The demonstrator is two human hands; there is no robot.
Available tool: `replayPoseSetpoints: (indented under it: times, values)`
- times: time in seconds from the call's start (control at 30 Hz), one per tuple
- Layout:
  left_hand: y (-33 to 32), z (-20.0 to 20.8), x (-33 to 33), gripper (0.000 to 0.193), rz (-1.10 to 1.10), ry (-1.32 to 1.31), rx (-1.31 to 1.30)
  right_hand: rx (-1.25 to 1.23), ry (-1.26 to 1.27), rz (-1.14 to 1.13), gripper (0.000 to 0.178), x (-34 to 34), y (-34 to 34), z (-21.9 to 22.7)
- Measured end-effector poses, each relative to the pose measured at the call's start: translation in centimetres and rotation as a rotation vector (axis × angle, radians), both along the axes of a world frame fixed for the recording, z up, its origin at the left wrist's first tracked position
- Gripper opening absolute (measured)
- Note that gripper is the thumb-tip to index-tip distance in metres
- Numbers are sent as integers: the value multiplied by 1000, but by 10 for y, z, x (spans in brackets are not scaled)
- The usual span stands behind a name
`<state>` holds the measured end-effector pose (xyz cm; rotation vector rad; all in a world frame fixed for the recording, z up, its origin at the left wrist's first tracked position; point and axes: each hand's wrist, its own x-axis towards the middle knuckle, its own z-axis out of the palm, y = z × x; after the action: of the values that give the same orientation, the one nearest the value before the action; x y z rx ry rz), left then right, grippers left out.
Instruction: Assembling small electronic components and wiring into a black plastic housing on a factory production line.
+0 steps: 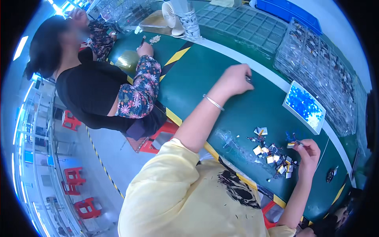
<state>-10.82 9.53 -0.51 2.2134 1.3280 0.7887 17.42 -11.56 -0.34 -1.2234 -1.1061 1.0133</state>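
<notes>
My left hand [234, 80] reaches far across the green table, its fingers closed around a small dark part [248, 79]; most of that part is hidden by the fingers. Near the right side, my right hand [310, 153] pinches a small silver-and-yellow battery [291, 145] with thin dark wires between thumb and fingers. Just left of this hand lies a loose pile of similar wired batteries [272, 158]. Beyond the right hand, a white tray [287, 103] holds many small blue pieces.
Clear compartment trays filled with small parts [316, 67] line the far right. A white fan [169, 15] stands at the back. To my left, a co-worker in floral sleeves [138, 93] sits at the same table [185, 89]. A small dark cluster [331, 174] lies at the right.
</notes>
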Motion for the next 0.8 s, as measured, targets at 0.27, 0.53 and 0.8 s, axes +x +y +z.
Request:
replayPoseSetpoints:
  times: [0.27, 0.53, 0.8]
  values:
    - [-61, 0, 82, 20, -451, -701, -889, 22, -136, -86, 8, -16, 0, 8]
    - [-92, 10, 95, 24, -477, -739, -870, 188, -385, -238, 8, -21, 9, 8]
    - [-102, 1, 105, 25, -448, -696, -705, 307, -675, -242, 10, -25, 6, 13]
